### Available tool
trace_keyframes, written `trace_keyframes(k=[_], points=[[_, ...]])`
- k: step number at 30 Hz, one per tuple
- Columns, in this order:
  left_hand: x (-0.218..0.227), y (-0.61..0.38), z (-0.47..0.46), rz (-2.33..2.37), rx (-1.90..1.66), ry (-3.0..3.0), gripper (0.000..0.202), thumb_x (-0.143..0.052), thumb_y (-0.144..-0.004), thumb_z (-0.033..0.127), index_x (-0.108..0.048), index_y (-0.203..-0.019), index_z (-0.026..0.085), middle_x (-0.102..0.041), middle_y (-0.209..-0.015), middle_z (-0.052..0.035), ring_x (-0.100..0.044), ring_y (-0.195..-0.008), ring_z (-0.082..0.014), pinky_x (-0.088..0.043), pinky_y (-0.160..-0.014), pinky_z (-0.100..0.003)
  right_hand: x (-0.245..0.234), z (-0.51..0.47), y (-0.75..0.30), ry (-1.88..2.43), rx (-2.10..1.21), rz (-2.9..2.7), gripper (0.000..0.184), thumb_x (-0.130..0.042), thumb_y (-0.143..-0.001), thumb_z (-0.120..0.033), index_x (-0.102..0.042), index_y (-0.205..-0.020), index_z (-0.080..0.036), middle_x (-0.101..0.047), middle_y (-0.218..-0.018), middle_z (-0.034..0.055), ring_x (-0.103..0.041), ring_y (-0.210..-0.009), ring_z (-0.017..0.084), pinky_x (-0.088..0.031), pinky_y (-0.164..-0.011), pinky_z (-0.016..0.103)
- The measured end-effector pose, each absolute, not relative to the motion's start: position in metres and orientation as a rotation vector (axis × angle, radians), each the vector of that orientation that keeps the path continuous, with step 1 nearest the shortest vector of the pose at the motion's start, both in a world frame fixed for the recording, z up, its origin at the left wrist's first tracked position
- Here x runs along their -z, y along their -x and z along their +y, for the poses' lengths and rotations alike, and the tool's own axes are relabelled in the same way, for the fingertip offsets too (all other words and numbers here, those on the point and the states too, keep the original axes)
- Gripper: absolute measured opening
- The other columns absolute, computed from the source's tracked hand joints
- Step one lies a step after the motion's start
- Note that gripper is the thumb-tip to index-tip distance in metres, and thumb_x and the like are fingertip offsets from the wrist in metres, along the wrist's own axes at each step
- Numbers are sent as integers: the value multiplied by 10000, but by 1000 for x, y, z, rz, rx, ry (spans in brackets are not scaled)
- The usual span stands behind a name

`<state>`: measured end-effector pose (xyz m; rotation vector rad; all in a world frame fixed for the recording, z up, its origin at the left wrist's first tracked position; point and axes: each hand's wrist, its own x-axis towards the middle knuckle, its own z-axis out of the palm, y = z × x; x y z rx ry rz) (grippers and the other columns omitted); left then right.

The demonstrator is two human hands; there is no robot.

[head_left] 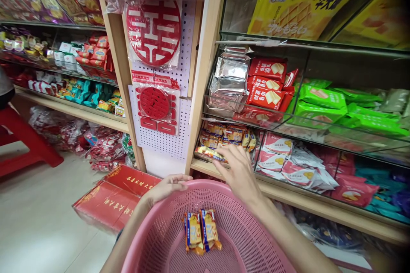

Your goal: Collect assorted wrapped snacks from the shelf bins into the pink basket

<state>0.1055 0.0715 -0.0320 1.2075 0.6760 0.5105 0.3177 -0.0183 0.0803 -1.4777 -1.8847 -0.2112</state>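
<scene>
My left hand [168, 187] is closed on the far left rim of a pink plastic basket [259, 226]. In the bottom of the basket lie several small yellow and blue snack packets [201, 228], set side by side. Over the far rim, my right hand [238, 172] pinches a similar snack packet [209, 152] at the front of the lowest shelf compartment. Behind those fingers, more of the same packets [237, 133] fill the compartment. The fingertips partly cover the right end of the pinched packet.
Right of that compartment are pink and white packets [275, 153]. Red packets [269, 80], silver packets [230, 72] and green packets [323, 104] sit on the shelf above. Red boxes [112, 204] lie on the floor at left, near a red stool [28, 136]. A wooden post [201, 63] divides the shelving.
</scene>
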Motion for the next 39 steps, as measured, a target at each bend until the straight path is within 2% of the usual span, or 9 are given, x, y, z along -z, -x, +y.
trace_keyframes(k=[2, 6, 8, 10, 13, 19, 26, 33, 39], points=[[34, -106, 73, 667, -507, -1224, 442, -748, -633, 262, -644, -1049, 154, -690, -999, -52, -601, -892, -189, -397, -889, -329, -68, -39, -310, 1395, -139, -1733, 146, -538, -874, -271, -598, -996, -218, -608, -994, 33, -513, -935, 202, -381, -833, 342], [39, -107, 75, 621, -512, -1254, 429, -738, -651, 259, -645, -1053, 145, -687, -1019, -69, -599, -925, -206, -395, -908, -343, -24, -67, -301, 1342, -1098, -1236, 203, -625, -796, -366, -616, -889, -185, -648, -860, 16, -564, -761, 149, -429, -684, 268], [40, -107, 75, 639, -504, -1232, 441, -735, -654, 256, -638, -1072, 150, -692, -1007, -69, -609, -902, -205, -405, -892, -346, -3, -75, -303, 1350, -1367, -953, 256, -684, -739, -391, -601, -824, -164, -630, -782, 0, -551, -684, 111, -415, -609, 223], [39, -108, 74, 657, -495, -1211, 458, -737, -651, 255, -632, -1084, 149, -697, -986, -66, -617, -873, -201, -413, -877, -344, 13, -80, -307, 1361, -1486, -711, 310, -751, -666, -383, -567, -781, -162, -596, -711, -26, -535, -616, 80, -406, -563, 198], [34, -108, 71, 666, -486, -1189, 475, -745, -637, 259, -630, -1082, 141, -701, -970, -64, -620, -859, -199, -417, -868, -342, 26, -84, -310, 1381, -1546, -537, 386, -800, -609, -342, -532, -830, -172, -605, -689, -32, -558, -579, 72, -436, -552, 192], [30, -108, 69, 684, -509, -1196, 446, -756, -612, 255, -655, -1032, 142, -698, -974, -48, -604, -859, -179, -412, -851, -309, 44, -84, -304, 1511, -1508, -541, 452, -759, -678, -305, -482, -1012, -178, -651, -718, 9, -558, -511, 70, -409, -434, 167], [29, -107, 68, 723, -498, -1180, 479, -763, -600, 258, -653, -1053, 145, -700, -938, -37, -603, -804, -166, -422, -794, -288, 63, -78, -303, 1473, -1444, -525, 467, -783, -645, -307, -484, -982, -183, -648, -703, -1, -580, -512, 78, -425, -440, 163], [26, -108, 66, 726, -492, -1169, 467, -764, -613, 238, -649, -1058, 150, -707, -925, -23, -599, -778, -142, -425, -773, -262, 62, -77, -305, 1587, -1432, -723, 299, -709, -718, -293, -498, -889, -170, -617, -634, -22, -552, -458, 69, -408, -427, 171], [25, -108, 66, 714, -486, -1165, 462, -759, -622, 234, -647, -1063, 151, -710, -912, -27, -611, -808, -157, -430, -793, -269, 54, -83, -305, 1643, -1410, -917, 288, -670, -735, -303, -466, -898, -181, -581, -647, -43, -543, -457, 76, -390, -418, 190]])
